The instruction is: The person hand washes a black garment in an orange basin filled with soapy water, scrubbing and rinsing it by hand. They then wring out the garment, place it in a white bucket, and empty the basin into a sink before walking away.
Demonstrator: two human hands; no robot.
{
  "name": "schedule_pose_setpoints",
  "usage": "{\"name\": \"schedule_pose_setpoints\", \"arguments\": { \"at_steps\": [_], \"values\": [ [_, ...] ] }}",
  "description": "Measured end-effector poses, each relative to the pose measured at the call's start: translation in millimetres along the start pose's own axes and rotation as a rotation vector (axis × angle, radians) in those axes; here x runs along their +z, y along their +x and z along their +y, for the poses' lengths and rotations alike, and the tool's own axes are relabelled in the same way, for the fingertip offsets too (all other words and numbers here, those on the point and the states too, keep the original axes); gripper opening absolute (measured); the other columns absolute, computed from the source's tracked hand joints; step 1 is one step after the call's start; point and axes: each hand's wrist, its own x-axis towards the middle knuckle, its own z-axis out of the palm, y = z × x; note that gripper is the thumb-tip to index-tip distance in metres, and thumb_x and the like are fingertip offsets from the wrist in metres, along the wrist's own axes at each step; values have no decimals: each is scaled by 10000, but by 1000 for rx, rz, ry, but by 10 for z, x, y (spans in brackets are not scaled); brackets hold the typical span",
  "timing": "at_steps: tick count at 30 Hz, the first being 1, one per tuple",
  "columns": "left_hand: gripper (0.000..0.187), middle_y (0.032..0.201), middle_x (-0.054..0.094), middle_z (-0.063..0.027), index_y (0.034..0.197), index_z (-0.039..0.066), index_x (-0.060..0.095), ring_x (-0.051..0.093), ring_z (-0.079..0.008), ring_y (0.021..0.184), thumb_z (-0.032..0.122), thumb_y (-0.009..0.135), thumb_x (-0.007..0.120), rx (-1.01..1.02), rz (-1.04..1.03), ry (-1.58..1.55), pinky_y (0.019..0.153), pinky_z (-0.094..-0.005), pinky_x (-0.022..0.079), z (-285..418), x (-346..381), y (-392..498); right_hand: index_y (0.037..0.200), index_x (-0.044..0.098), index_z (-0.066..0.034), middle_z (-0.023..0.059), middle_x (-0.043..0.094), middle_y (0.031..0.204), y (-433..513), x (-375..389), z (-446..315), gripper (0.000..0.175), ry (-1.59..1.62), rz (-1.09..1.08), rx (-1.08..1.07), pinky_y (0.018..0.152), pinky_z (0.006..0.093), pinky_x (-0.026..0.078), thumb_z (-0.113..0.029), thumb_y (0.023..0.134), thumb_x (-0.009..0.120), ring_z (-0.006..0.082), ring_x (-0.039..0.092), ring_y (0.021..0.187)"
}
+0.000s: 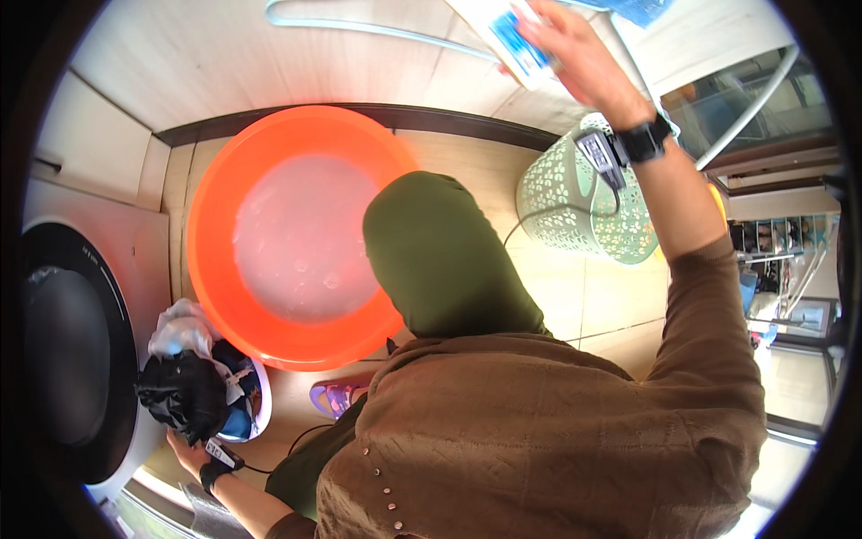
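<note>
My right hand (572, 50) is raised at the upper right, gripping a white and blue packet (520, 48) that is blurred and cut off by the top edge. At the lower left, my left hand (188, 455) touches the underside of a black plastic bag (185, 391). Its fingers are partly hidden, so its grip cannot be made out. Beside that bag are a whitish plastic bag (180, 327) and a white tub (266, 404) with dark and blue cloth in it. Before me stands a large orange basin (222, 269) of cloudy, bubbly water (306, 249).
A front-loading washing machine (151, 269) stands at the left. A pale green perforated basket (555, 192) is below my right forearm. A light blue hanger (377, 30) lies along the top. My green-trousered knee (444, 256) overlaps the basin's right rim. Cables run from both wrist devices.
</note>
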Motion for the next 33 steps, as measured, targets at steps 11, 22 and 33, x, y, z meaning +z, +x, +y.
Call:
{"name": "schedule_pose_setpoints", "arguments": {
  "at_steps": [11, 22, 33],
  "values": [
    [595, 1290, 574, -219, 1395, 93, 528, 555, -350, 1165, 296, 865, 709, 533, 775, 574, 982, -468, 461, 1292, 859, -757, 1360, 483, -16, 122, 653, 1135, -1816, -1377, 961, 579, 440, 423, 329, 753, 384, 604, -339, 919, 676, 247, 697, 883],
    [524, 1297, 527, -125, 1400, 59, 493, 535, -246, 1107, -15, 886, 562, 692, -186, 14, 1032, -349, 393, 1677, 2534, -1449, 1484, 323, -21, 195, 607, 1232, -1480, -837, 409, 605, 517, 186, 214, 746, 401, 613, -163, 944, 554, 290, 694, 913],
    [371, 1283, 514, -194, 1191, 37, 609, 483, -339, 1208, 79, 823, 624, 608, -331, 754, 1017, -412, 420, 674, 3390, -506, 1255, 503, -55, 141, 648, 1093, -1982, -1676, 798, 375, 453, 806, 324, 727, 401, 596, -220, 935, 610, 255, 673, 860]
  ]
}}
